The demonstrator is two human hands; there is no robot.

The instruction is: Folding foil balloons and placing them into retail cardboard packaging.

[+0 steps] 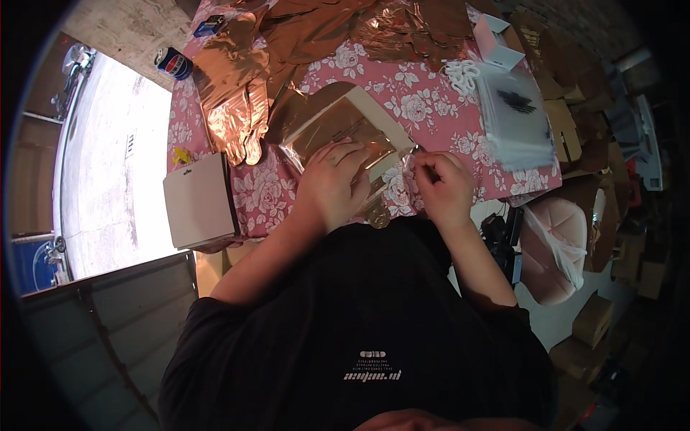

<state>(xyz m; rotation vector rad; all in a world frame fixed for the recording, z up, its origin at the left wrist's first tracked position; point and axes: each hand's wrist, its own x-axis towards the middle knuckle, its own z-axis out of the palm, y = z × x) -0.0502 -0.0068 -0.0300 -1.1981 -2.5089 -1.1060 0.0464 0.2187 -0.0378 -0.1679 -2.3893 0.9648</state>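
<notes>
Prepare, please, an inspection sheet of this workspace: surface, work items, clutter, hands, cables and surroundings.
Surface: pink flowered tablecloth.
Work items: film-wrapped pale board; copper-coloured foil sheets farther back.
Clutter: drink can at the far left; pale card stack at the near left; clear bags and white box at the right.
Hands: left hand rests on the wrapped board; right hand is curled, seemingly pinching its right corner.
Cables: white looped cord by the bags; cannot tell if electrical.
Surroundings: padded chair and cardboard boxes at the right.

copper-and-beige packet [357,122], pink floral tablecloth [438,79]
</notes>
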